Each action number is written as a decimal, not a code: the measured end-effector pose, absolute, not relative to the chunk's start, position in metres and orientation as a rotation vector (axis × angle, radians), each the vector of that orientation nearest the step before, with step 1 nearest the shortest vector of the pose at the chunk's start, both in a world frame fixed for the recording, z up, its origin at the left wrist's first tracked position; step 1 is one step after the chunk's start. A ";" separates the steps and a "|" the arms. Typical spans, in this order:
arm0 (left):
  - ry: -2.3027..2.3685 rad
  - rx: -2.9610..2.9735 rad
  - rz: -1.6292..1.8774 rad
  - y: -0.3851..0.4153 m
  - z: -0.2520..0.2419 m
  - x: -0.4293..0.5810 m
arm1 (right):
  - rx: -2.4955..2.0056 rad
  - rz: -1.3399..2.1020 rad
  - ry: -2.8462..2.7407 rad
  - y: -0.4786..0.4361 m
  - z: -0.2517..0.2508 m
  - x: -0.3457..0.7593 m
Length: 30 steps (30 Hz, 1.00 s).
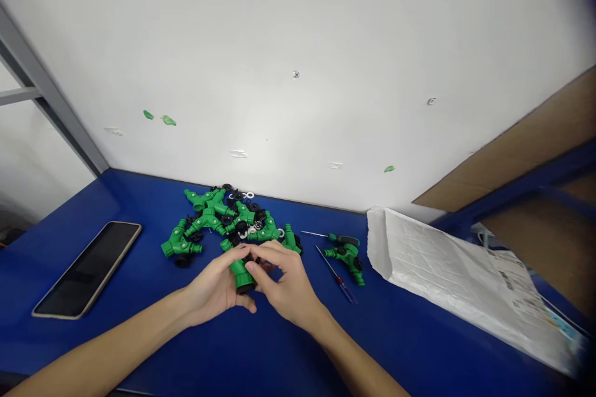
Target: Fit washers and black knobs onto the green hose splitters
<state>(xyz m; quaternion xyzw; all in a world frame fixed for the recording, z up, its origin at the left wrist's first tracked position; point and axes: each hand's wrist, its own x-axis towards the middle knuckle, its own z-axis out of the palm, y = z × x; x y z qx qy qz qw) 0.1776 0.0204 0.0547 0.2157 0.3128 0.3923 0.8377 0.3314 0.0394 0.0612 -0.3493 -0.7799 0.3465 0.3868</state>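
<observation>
A green plastic hose splitter [241, 274] with a dark round opening at its near end is held above the blue table. My left hand [215, 288] wraps around it from the left, its thumb sticking out below. From the right, my right hand [280, 278] pinches at the splitter's side with thumb and fingers; whether a small part sits between those fingertips is hidden. Just beyond both hands lies a pile of similar green splitters [207, 221], mixed with black knobs [239, 196] and white rings [250, 195].
A smartphone [88, 270] lies at the left. To the right are a green-handled screwdriver [343, 239], a red-handled screwdriver [342, 285], another green splitter [348, 260] and a white plastic mailer bag [456, 279]. A white wall [279, 111] rises behind the blue table [223, 360].
</observation>
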 end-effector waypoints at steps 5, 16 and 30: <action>0.690 0.436 0.882 0.020 0.055 0.181 | -0.873 0.868 -1.935 0.042 0.061 0.330; 0.800 0.402 0.937 0.016 0.048 0.186 | -0.837 1.018 -1.931 0.047 0.058 0.326; 1.018 0.784 0.904 0.009 0.041 0.195 | -0.682 1.023 -1.916 0.036 0.049 0.330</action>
